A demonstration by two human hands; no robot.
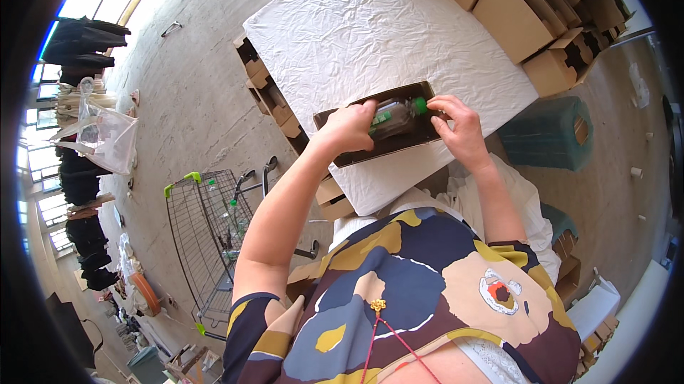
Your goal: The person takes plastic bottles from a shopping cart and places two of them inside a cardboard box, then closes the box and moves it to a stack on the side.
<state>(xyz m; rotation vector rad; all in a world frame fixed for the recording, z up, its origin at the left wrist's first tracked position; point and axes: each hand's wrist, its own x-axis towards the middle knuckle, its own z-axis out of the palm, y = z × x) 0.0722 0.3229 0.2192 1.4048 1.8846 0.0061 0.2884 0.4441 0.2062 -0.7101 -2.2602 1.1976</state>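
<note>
A clear plastic bottle (399, 117) with a green cap and green label lies on its side in an open, dark-lined oblong box (388, 154). The box rests at the near edge of a table covered with a crumpled white cloth (356, 21). My left hand (348, 127) is closed round the bottle's left end, which it partly hides. At the box's right end, my right hand (459, 131) has its thumb and fingers apart, the fingertips beside the cap. Whether they touch the cap or the box wall is unclear.
Brown cardboard boxes (509, 17) crowd the table's far right side. On the floor at left stands a wire shopping cart (210, 241) with bottles in it. A green wrapped roll (548, 135) lies right of the table. Dark garments (84, 42) hang at far left.
</note>
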